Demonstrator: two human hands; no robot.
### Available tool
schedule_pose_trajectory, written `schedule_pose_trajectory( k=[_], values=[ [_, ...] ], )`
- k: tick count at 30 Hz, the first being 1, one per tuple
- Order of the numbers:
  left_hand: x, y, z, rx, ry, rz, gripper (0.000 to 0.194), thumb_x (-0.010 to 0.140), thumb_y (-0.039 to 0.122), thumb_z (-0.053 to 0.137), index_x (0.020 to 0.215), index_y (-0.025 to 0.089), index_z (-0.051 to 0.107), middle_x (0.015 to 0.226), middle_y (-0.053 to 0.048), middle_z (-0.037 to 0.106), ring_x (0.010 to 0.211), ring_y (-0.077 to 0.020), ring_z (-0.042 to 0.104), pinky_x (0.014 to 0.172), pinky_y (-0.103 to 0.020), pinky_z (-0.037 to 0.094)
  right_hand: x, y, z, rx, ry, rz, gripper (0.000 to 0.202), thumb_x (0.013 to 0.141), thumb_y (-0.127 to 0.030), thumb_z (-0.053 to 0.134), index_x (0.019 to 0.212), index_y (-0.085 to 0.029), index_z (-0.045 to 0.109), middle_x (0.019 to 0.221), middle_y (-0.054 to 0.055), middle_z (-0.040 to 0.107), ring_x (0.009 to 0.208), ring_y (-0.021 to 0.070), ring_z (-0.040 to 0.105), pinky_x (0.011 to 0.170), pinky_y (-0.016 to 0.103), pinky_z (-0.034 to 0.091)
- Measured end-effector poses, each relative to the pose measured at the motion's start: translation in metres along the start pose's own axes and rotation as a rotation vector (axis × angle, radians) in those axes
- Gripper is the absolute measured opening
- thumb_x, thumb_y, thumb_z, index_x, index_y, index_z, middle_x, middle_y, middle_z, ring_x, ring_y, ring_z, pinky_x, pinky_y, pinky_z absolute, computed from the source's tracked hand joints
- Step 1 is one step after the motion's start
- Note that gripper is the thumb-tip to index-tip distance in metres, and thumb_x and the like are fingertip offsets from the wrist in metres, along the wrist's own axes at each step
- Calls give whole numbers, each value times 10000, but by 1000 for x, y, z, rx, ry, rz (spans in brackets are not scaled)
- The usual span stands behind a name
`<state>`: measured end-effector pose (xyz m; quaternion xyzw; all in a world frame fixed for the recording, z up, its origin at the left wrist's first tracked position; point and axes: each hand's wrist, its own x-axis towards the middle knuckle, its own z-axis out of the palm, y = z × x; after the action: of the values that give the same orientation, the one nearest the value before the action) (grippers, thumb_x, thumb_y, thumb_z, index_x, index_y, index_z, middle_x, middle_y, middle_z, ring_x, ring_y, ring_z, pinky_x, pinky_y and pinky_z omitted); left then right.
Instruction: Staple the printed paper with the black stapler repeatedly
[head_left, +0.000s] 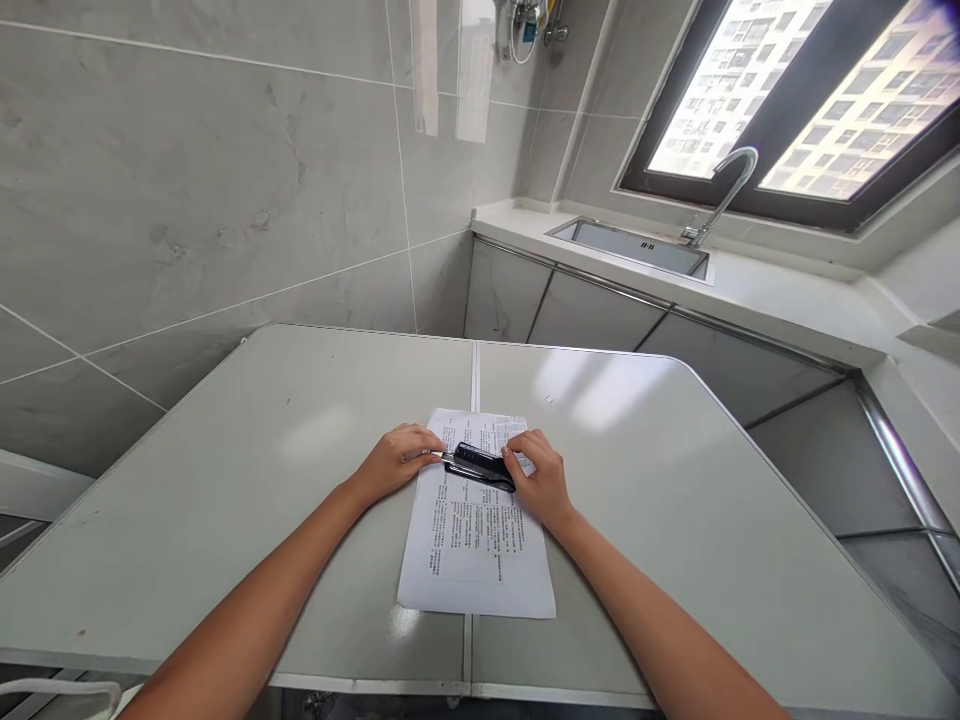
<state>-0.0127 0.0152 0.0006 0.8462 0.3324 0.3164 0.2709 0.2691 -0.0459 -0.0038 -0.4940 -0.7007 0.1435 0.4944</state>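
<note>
Printed paper [480,592] lies across the seam [468,645] of the tabletop [225,510]. Over the paper's far half is a black stapler [481,467], its metal left end pinched by the left hand [400,460], its right end clamped in the right hand [545,480]. Far right is a sink [619,243].

From my end I see a black stapler [481,467] lying across the far half of a white printed sheet [477,550], a sliver of bright metal showing at its left end. It sits slightly askew, left end farther, right end nearer. The sheet lies flat, long sides running near to far, with blocks of dark print and a bare margin at the near edge. I can't tell whether other pages lie beneath.
</note>
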Motion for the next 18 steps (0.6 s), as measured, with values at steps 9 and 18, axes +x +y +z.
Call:
schedule_pose_trajectory(
  k=[9,18],
  values=[
    [5,-6,5,4,-13,97,200,985,352,652,1083,283,813,1033,-67,791,950,-227,633,843,-390,565,-7,3,-1,18,-50,74,258,1006,-290,549,753,-245,571,711,14,599,710,202,538,665,349,425],
    [7,-6,1,9,-48,109,177,974,352,672,1035,279,822,1035,-60,798,951,-225,621,837,-379,565,-4,2,-4,34,-73,20,134,996,-308,587,897,-251,657,879,49,685,852,232,611,771,388,502]
  ],
)
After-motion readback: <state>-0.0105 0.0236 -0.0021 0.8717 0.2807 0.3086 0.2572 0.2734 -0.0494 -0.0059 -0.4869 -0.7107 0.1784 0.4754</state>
